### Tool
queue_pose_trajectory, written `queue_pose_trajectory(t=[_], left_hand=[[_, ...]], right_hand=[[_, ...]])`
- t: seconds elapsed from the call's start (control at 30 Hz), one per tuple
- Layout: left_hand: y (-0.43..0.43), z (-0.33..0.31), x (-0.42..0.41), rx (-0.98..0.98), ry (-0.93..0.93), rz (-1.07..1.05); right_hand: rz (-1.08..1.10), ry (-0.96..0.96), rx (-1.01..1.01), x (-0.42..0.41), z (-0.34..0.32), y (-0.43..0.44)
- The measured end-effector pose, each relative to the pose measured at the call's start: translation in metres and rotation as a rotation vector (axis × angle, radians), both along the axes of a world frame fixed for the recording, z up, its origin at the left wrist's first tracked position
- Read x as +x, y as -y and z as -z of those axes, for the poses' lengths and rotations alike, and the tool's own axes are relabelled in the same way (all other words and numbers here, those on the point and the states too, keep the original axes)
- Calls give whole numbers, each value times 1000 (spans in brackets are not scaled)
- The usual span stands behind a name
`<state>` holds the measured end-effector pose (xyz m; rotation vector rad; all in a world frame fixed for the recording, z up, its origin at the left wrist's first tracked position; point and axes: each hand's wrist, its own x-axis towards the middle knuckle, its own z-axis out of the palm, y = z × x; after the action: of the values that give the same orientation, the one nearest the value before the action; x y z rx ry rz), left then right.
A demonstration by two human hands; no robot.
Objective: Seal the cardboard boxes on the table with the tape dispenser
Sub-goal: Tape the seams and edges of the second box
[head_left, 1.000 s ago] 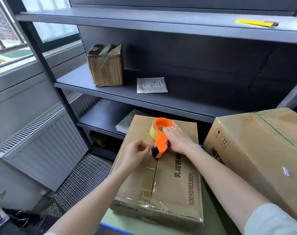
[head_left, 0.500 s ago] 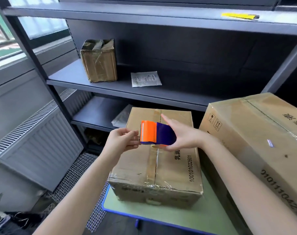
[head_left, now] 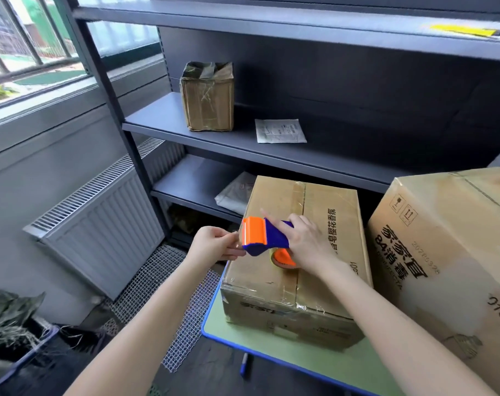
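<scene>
1. Tape dispenser: orange front plate, dark blue body.
2. Cardboard box: brown, black printed characters.
3. Bench: pale green top, blue edge.
4. Shelf: plain dark grey.
5. Floor mat: white grid mesh.

Tape dispenser now sideways, orange end toward the left hand.

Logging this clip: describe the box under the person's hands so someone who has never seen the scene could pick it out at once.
Find the green table in front of the grey shelving; two cardboard boxes sit on it. It is the left box, under the orange-and-blue tape dispenser that the right hand grips. Unlike the right box, it is smaller and lower.
</scene>
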<state>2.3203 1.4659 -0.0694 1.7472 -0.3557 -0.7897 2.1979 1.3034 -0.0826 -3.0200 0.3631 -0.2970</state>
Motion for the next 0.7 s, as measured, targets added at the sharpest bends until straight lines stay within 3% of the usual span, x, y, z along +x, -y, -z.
queue_pose_trajectory(t=[0.1, 0.4, 0.57, 0.7], left_hand=[[-13, 6, 2, 19, -78, 32], [-39, 22, -13, 84, -41, 111], [-73, 21, 14, 253, 243, -15], [-85, 28, 21, 231, 135, 45]], right_hand=[[-32, 86, -68, -9, -3, -13], [87, -102, 5, -32, -14, -58], [183, -150, -41, -58, -21, -47], [222, -223, -74, -78, -30, -44]])
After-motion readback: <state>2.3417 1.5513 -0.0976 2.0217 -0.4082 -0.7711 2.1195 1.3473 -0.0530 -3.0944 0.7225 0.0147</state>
